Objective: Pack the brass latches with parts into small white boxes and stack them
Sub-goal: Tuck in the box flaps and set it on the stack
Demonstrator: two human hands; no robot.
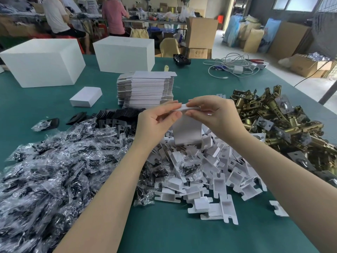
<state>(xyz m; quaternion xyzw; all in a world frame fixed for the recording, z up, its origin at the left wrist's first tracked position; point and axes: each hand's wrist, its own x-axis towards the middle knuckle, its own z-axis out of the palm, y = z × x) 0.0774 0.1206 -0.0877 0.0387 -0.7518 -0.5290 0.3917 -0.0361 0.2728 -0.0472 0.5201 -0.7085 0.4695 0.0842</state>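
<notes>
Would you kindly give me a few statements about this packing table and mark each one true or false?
1. Both hands, left hand and right hand, hold a flat box blank. True.
2. The brass latches lie left of the hands. False: they are piled on the right.
3. One closed small box sits beside the blank stack. True.
4. The bagged parts are stacked on the big white boxes. False: they lie heaped on the green table.
5. White inserts lie between the forearms. True.
</notes>
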